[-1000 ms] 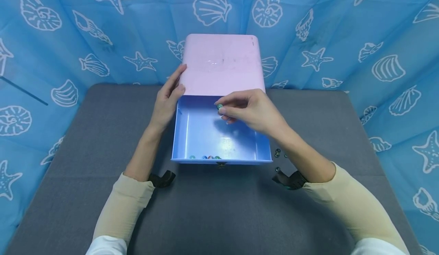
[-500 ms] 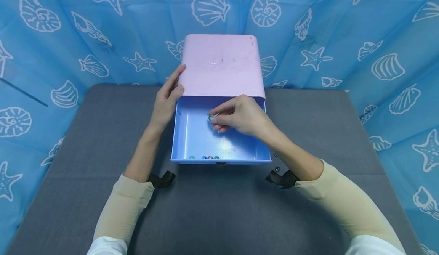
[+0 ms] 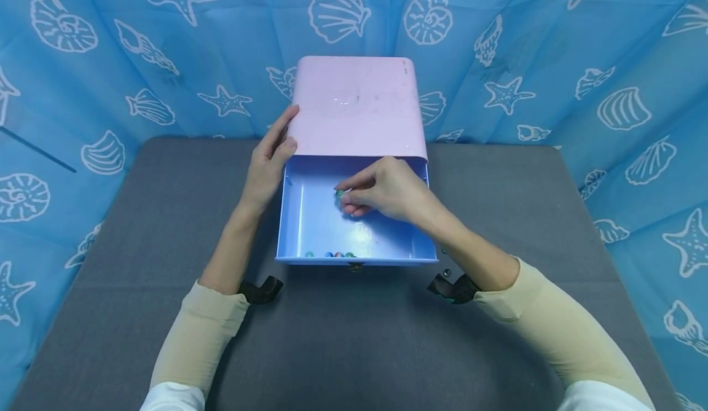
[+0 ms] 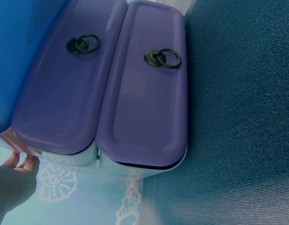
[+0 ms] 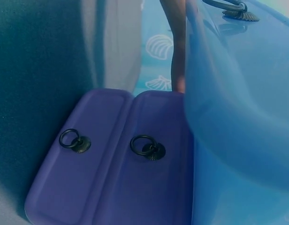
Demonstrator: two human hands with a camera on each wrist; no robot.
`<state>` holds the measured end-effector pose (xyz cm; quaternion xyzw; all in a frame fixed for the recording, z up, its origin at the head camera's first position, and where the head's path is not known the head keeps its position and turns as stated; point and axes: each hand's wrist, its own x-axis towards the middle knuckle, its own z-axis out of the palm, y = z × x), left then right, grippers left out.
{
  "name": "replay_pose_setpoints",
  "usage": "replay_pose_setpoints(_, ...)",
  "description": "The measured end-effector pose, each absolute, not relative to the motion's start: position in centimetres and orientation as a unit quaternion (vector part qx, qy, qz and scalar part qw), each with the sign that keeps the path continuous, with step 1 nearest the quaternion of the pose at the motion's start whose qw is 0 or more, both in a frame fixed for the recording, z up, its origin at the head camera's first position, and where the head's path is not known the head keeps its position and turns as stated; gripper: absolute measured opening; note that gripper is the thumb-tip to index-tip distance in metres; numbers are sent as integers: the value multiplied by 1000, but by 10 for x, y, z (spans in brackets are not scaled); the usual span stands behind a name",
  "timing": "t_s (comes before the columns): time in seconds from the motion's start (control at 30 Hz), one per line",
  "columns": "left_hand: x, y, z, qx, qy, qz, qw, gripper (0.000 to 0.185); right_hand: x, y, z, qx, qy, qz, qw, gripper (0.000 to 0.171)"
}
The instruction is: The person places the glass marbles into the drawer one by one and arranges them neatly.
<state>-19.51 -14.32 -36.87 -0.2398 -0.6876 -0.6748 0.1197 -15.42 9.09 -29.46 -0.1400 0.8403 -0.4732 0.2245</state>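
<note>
A small chest has a pale pink top (image 3: 359,107), and its blue top drawer (image 3: 315,214) is pulled out toward me. My left hand (image 3: 265,171) steadies the chest, fingers laid along its left side and thumb near the front edge of the top. Over the drawer, my right hand (image 3: 389,193) pinches a green marble (image 3: 340,194) between thumb and index finger, low above the drawer floor. Several coloured marbles (image 3: 329,255) lie along the drawer's front wall. In the left wrist view the left fingers touch the chest beside the drawers.
Two purple drawers (image 4: 144,98) with ring pulls sit closed below the blue one. A few clear marbles (image 3: 447,273) lie on the grey tabletop (image 3: 354,337) by the right forearm, which partly hides them. A blue shell-print curtain (image 3: 221,48) hangs behind and at both sides.
My right hand has moved left and toward me, lower into the open drawer, still with the green marble. The left hand has stayed at the chest's side.
</note>
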Motion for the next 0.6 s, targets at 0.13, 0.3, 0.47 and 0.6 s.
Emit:
replay_pose_setpoints(0.13, -195, -143, -369, -239, -687, -676, 119, 56, -154, 91, -297, -144, 843, -466, 226, 22)
replay_pose_setpoints(0.3, -195, -143, -369, -238, -687, -676, 117, 57, -154, 92, -297, -141, 842, -469, 228, 22)
replay_pose_setpoints(0.47, -193, -143, -369, -232, -692, -674, 114, 57, -155, 92, -297, -135, 834, -483, 231, 21)
replay_pose_setpoints(0.6, -192, -142, -368, -225, -696, -673, 114, 56, -154, 93, -297, -133, 827, -495, 229, 20)
